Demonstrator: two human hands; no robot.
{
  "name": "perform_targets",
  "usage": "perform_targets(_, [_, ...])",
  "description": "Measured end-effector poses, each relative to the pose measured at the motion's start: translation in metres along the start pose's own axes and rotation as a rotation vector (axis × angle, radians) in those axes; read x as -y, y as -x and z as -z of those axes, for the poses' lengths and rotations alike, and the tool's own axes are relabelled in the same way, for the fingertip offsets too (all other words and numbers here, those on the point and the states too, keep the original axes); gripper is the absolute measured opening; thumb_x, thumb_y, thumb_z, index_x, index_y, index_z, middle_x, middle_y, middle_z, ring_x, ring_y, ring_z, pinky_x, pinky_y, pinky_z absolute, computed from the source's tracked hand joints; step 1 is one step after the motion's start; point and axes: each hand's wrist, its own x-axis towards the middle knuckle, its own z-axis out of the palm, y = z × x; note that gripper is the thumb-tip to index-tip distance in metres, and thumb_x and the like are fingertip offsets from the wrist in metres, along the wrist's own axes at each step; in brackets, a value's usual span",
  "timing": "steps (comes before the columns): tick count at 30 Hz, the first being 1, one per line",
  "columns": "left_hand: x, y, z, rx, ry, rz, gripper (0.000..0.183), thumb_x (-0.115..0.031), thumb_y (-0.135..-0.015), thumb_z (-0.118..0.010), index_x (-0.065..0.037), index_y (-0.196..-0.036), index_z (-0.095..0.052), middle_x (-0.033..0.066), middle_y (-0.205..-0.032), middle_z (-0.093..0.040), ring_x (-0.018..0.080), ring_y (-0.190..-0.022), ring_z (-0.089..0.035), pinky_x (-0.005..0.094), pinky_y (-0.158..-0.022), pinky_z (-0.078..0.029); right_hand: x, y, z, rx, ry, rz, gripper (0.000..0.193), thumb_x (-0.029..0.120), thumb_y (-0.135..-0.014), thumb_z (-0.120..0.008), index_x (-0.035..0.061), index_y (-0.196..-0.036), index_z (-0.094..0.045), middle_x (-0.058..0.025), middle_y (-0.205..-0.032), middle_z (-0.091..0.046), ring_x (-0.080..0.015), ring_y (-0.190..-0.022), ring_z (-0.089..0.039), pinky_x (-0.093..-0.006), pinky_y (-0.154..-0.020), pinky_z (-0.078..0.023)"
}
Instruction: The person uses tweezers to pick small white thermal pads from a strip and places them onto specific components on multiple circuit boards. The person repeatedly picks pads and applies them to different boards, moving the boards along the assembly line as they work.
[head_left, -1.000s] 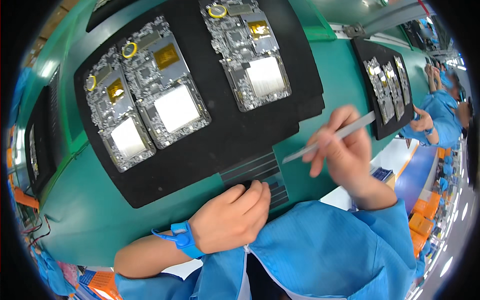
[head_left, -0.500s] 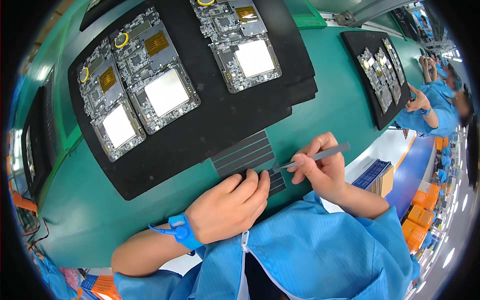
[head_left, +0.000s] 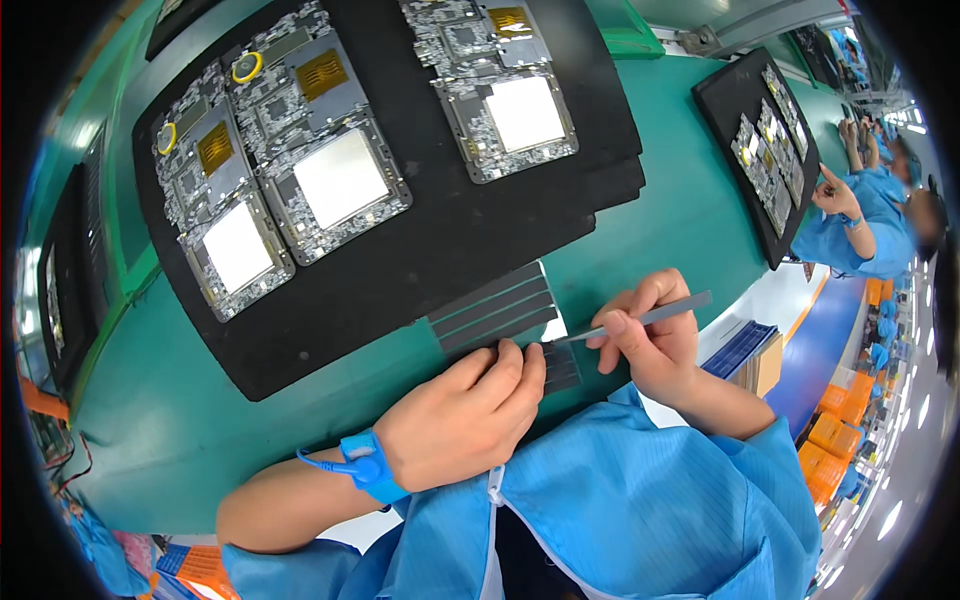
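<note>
Striped sheet [head_left: 497, 308] partly behind left grip [head_left: 462, 408]

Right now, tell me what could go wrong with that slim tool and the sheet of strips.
The slim grey tool in the right hand points toward the fingertips of the left hand, so a slip might jab them. Its tip is at the sheet of dark strips, which it could scratch or tear.

A blue, finely lined jacket [head_left: 660, 490] with a pale zip [head_left: 495, 487] is worn with a corded blue wristband [head_left: 372, 467].
</note>
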Motion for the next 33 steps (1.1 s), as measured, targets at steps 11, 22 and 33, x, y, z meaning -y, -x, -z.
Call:
perform_targets(11, [0.024,0.025,0.064,-0.271,-0.277,0.679,0.050,-0.010,-0.068,-0.072,0.007,-0.113,-0.058,0.0222,-0.115,-0.056,0.0379,-0.104,-0.055,0.0417,-0.086,-0.048,0.056,-0.113,-0.063,0.014,-0.289,0.073,0.017,0.008,-0.095,-0.051,0.0049,-0.098,-0.034,-0.0164,-0.073,-0.064,-0.0142,-0.046,-0.058,-0.0204,-0.041,-0.046])
perform_targets(22, [0.069,0.150,0.036,-0.367,-0.378,0.596,0.048,-0.018,-0.070,-0.071,0.006,-0.110,-0.060,0.0222,-0.115,-0.056,0.0358,-0.106,-0.056,0.0403,-0.082,-0.050,0.016,-0.161,-0.228,0.049,-0.089,0.067,0.023,0.016,-0.094,-0.056,0.0044,-0.097,-0.037,-0.0119,-0.072,-0.064,-0.0123,-0.054,-0.062,-0.0213,-0.048,-0.051])
perform_targets(33, [0.059,0.172,0.048,-0.304,-0.363,0.608,0.035,-0.015,-0.074,-0.059,0.006,-0.103,-0.061,0.0221,-0.112,-0.057,0.0347,-0.105,-0.056,0.0376,-0.085,-0.050,0.013,-0.151,-0.247,0.051,-0.113,0.001,0.016,0.009,-0.096,-0.051,0.0044,-0.096,-0.036,-0.0150,-0.072,-0.065,-0.0162,-0.052,-0.064,-0.0246,-0.049,-0.055])
